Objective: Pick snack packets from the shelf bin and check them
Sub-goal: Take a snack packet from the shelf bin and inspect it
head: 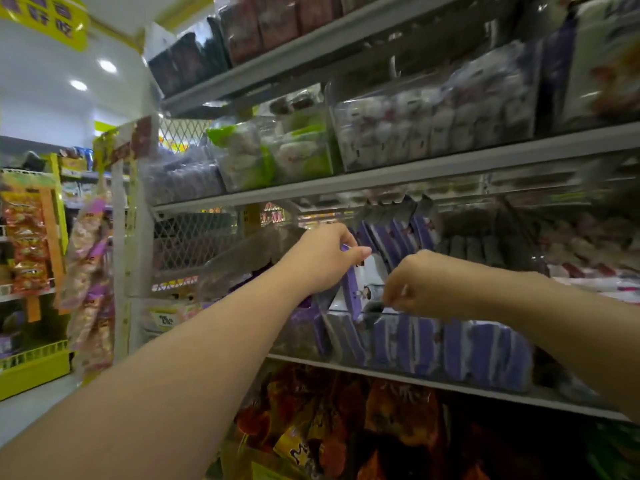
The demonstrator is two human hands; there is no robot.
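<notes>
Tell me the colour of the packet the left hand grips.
The packet is purple with a white panel; head view.

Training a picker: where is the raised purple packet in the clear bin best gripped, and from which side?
Likely its top edge, pinched from above, where the left hand has it. The purple packet stands nearly upright among packed neighbours in the clear bin, so only the top is free for a grip.
</notes>
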